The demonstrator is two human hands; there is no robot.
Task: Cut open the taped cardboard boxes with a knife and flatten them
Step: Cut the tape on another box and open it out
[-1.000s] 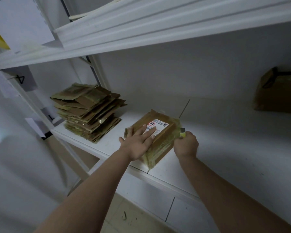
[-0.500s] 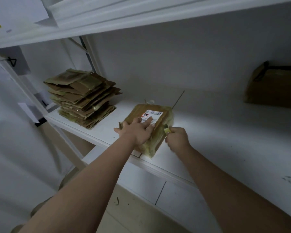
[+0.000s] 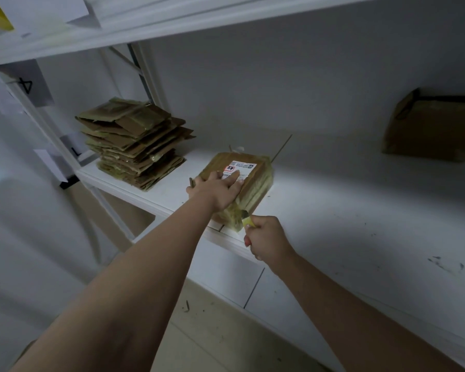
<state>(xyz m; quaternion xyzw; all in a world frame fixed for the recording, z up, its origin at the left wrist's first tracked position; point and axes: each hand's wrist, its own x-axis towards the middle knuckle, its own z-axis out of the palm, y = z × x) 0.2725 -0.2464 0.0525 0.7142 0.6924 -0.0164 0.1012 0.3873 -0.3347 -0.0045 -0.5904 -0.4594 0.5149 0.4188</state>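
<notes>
A small taped cardboard box (image 3: 255, 183) with a white shipping label lies on the white shelf (image 3: 333, 210), near its front edge. My left hand (image 3: 216, 187) lies flat on top of the box, fingers spread over the label. My right hand (image 3: 266, 240) is closed around a yellow-handled knife (image 3: 245, 218). The blade touches the box's near right corner, low on its taped side.
A stack of flattened cardboard boxes (image 3: 134, 146) sits at the shelf's left end beside the upright post. Another brown box (image 3: 432, 124) stands at the back right. A shelf board runs overhead. Floor tiles show below the shelf's front edge.
My right hand has drawn the knife back along the box's right side, from the far end to the near corner. My left hand stays pressed on top.
</notes>
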